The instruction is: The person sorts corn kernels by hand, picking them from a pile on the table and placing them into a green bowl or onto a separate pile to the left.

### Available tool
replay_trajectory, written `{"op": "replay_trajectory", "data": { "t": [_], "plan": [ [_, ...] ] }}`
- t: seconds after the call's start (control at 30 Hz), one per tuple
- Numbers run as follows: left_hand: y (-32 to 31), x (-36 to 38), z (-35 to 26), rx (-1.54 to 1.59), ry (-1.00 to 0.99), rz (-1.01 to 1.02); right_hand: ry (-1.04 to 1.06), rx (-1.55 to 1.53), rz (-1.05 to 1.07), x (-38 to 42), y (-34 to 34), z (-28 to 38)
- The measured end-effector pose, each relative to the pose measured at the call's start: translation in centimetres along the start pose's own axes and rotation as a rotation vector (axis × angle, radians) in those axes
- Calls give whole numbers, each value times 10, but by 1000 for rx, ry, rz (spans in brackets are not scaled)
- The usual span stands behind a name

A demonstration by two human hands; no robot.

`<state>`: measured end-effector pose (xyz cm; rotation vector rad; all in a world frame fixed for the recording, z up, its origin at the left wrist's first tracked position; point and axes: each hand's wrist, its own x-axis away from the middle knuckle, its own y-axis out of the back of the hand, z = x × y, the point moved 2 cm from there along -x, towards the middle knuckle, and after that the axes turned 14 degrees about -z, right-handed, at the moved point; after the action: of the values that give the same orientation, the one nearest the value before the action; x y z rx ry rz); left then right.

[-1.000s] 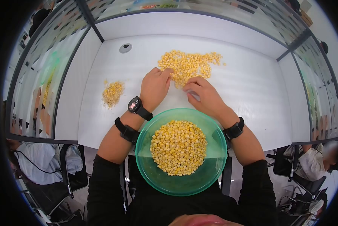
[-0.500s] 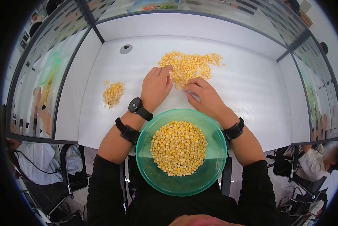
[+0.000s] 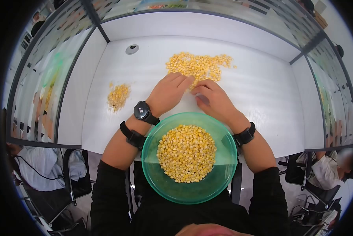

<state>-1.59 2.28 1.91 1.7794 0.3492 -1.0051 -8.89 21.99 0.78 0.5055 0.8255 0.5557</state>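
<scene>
Loose yellow corn kernels [image 3: 200, 65] lie spread in a pile on the white table. At the near edge of this pile is my left hand [image 3: 169, 92], its fingers bent together and pointing right; its fingertips are partly hidden, and I cannot make out what they hold. Just right of it, my right hand [image 3: 217, 102] curves over the same edge, with the thumb apart from the bent fingers. The two sets of fingertips nearly meet. Below my hands, between my forearms, a green translucent bowl [image 3: 154, 183] holds many corn kernels [image 3: 187, 153].
A smaller heap of corn bits [image 3: 118, 96] lies left on the table [image 3: 259, 114]. Behind it is a grey cable grommet [image 3: 132, 49]. Low partitions [image 3: 200, 24] with glass tops enclose the back and sides. Other people sit beyond both sides.
My left hand has moved right and slightly nearer, toward my right fingertips, uncovering the pile's left edge. My right hand has hardly moved. The bowl has stayed in place.
</scene>
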Motion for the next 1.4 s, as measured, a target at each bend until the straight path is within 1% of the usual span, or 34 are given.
{"op": "replay_trajectory", "data": {
  "t": [0.1,0.3,0.4,0.5,0.6,0.7,0.8,0.9,1.0,1.1,1.17,1.3,1.4],
  "plan": [
    [-1,0,-1,-8,-32,-56,-8,-11,-3,0,-1,0],
    [0,-2,-3,-15,-42,-44,8,-20,-20,0,-1,-1],
    [-1,1,-2,41,5,14,15,-20,-24,-1,0,1],
    [-1,2,-2,72,37,52,-30,-13,10,-1,0,2],
    [-1,3,-3,67,76,80,-15,-15,9,-2,0,2],
    [-2,5,-1,98,90,45,-23,-15,9,-2,0,3],
    [-3,5,0,120,62,-29,-18,-17,11,-2,-1,2],
    [-3,6,2,137,105,-63,-17,-15,3,-2,-1,2],
    [-1,7,2,202,230,-137,10,-35,-19,-2,-2,0],
    [-3,8,8,450,637,-167,12,-39,-27,-2,-1,2],
    [-6,10,15,521,748,-191,0,-48,-27,-1,-2,1],
    [-12,14,27,632,885,-195,2,-42,-28,-1,-1,1],
    [-16,15,28,710,900,-205,22,-32,-39,-1,-2,0]
  ]
}}
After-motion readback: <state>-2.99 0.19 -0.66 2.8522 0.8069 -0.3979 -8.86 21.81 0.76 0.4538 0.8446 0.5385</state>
